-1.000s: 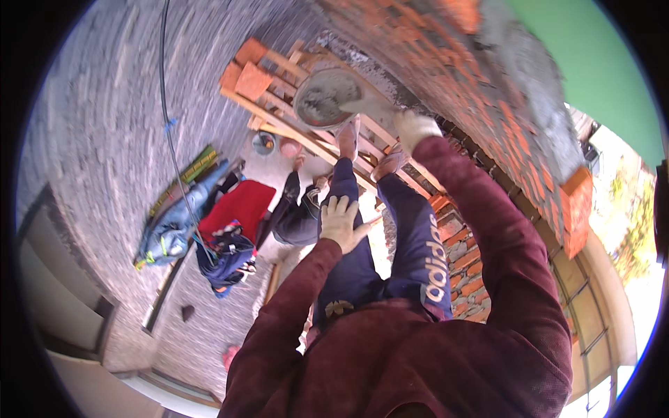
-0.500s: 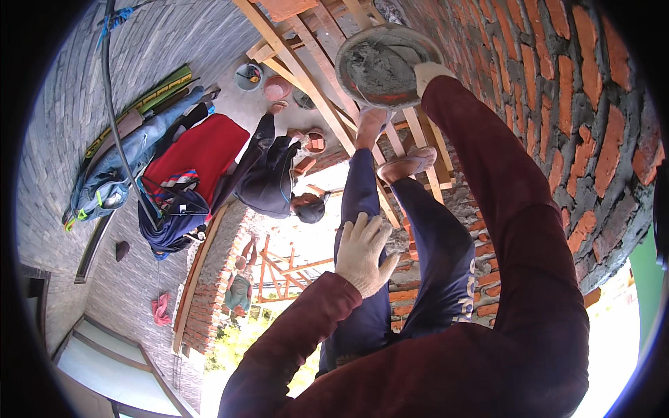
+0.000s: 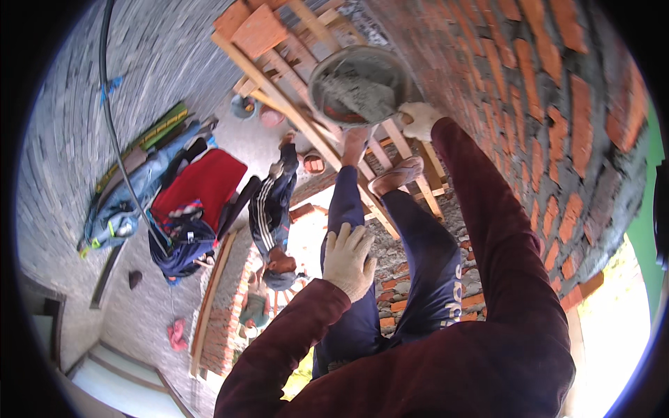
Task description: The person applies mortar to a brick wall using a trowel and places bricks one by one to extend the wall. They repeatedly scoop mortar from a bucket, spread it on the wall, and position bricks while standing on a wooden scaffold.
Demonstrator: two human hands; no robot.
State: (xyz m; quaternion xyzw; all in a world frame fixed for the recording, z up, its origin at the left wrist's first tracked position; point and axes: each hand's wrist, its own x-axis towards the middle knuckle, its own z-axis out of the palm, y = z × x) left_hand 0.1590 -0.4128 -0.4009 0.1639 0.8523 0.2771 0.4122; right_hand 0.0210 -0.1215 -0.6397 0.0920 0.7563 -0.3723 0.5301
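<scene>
My left hand (image 3: 350, 263), in a cream knit glove, lies on my left thigh with fingers stretched out, holding nothing. My right hand (image 3: 421, 121), gloved alike, is closed beside the near right rim of a round basin (image 3: 317, 78). What it grips, if anything, is hidden by the glove. Wet grey mortar (image 3: 359, 94) is heaped in the basin, with part of the reddish-brown bottom showing. The basin rests on wooden scaffold planks (image 3: 296, 66), just beyond my left foot (image 3: 355, 145). My right foot (image 3: 397, 174), in a sandal, stands on the slats.
A brick wall (image 3: 550, 146) with rough mortar joints rises close on my right. Loose bricks (image 3: 258, 31) lie on the far planks. Below left are a co-worker (image 3: 272, 209), buckets (image 3: 244, 106) and hanging clothes (image 3: 198, 184). A dark cable (image 3: 115, 132) runs down the left side.
The view has shifted, so the basin appears lower and further left. My right hand has drawn slightly off the basin's rim. The co-worker below has turned and shifted; my left hand stays on my thigh.
</scene>
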